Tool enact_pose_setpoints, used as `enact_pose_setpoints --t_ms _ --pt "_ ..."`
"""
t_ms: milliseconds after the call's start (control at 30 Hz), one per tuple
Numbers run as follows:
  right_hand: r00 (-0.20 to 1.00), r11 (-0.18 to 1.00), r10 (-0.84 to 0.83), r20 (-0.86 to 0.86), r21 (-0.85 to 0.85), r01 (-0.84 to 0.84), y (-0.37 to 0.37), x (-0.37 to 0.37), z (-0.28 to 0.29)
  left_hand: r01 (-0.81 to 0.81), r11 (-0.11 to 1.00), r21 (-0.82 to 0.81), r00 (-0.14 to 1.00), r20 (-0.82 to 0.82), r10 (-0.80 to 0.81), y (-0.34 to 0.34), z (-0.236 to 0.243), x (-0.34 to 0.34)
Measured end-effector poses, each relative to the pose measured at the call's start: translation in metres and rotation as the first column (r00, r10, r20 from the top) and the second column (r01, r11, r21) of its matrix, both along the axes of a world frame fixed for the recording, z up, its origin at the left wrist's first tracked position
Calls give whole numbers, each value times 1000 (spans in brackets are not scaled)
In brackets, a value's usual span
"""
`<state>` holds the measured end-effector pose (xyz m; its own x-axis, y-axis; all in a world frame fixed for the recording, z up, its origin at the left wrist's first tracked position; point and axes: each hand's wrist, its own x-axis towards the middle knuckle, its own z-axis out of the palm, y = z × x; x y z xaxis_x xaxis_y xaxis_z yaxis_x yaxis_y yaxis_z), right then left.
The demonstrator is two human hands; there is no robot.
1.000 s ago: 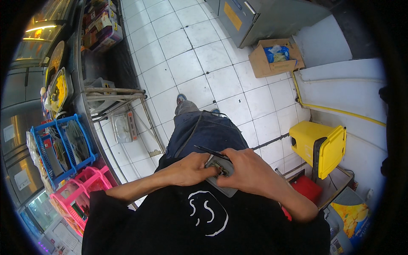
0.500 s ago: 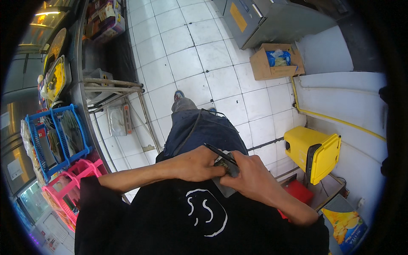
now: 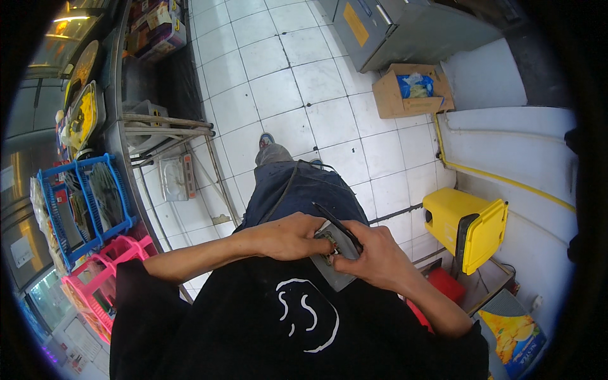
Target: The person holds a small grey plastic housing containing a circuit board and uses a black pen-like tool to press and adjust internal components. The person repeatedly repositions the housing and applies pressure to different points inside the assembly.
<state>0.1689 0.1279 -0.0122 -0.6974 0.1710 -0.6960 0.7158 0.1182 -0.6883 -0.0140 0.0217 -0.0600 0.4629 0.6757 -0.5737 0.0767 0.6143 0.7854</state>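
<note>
In front of my black shirt, both hands meet over a small greyish plastic packet with greenish and dark bits near its middle. My left hand is closed on the packet's left edge, thumb pressed across it. From the other side, my right hand grips the packet with its thumb near the left thumb. A slim black pen-like thing lies along the right fingers, its pointed end sticking out past the packet; its exact kind is unclear. Fingers underneath the packet are hidden.
Left, a metal counter bears a blue rack, a pink rack and a tray of yellow food. Right stand a yellow bin, a cardboard box and a grey metal cabinet. White floor tiles lie ahead.
The packet has turned and shows more of its surface and contents between my thumbs. The black pen-like thing has shifted slightly right and tilted more steeply.
</note>
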Motion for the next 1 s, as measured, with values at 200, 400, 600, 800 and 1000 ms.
enact_pose_setpoints --t_ms 200,400,600,800,1000 --pt "996 1000 0 88 17 -2 3 -7 5 30 999 -32 998 -57 -32 3 3 2" --pt "991 985 80 107 143 -95 -7 -16 16 80 996 -39 992 -90 -83 6 7 2" --pt "997 987 68 31 144 -72 -7 -12 14 28 998 63 998 -59 -24 1 3 3" --pt "996 984 80 -27 160 -74 -9 -7 6 22 998 66 995 -95 -16 1 0 3" --pt "978 952 85 -189 306 -23 -15 2 -2 -27 997 71 996 -81 32 3 7 1"
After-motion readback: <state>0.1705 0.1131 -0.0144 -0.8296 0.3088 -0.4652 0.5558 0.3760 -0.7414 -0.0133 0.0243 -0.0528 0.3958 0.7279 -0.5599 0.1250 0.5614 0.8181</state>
